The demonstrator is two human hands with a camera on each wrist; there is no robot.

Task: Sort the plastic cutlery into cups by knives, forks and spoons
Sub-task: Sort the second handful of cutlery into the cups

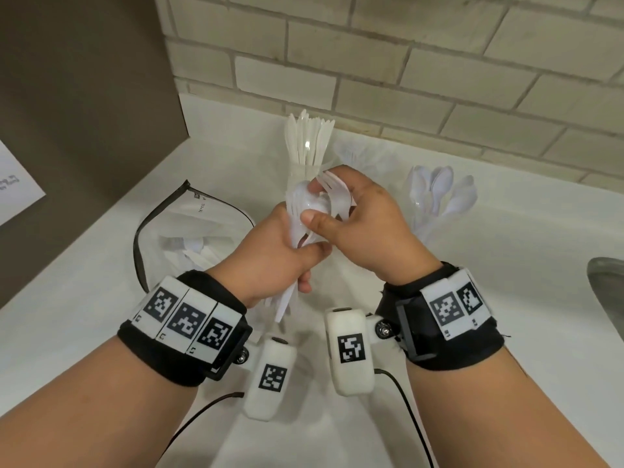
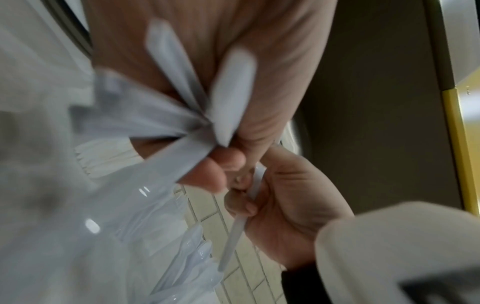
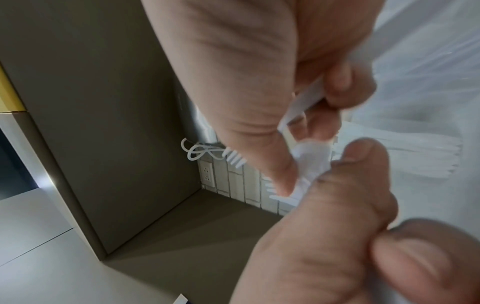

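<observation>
My left hand [image 1: 280, 244] grips a bundle of white plastic forks and spoons [image 1: 304, 214] by the handles, above the white counter [image 1: 101, 298]. The handles fan out below the palm [image 2: 182, 115]. My right hand [image 1: 358, 217] pinches one white piece [image 3: 311, 160] at the head end of the bundle; fork tines stick up by its fingers, and whether the piece is a fork or a spoon I cannot tell. Behind the hands stands a clear cup of knives [image 1: 309, 143]. A clear cup of spoons [image 1: 439, 194] stands to the right. Between them a third clear cup [image 1: 358, 153] shows faintly.
A clear bag with a black rim [image 1: 141, 238] lies at the left with more white cutlery inside. A sink edge [image 1: 607, 298] is at the far right. A brown panel [image 1: 84, 96] closes the left side and a brick wall [image 1: 405, 62] the back.
</observation>
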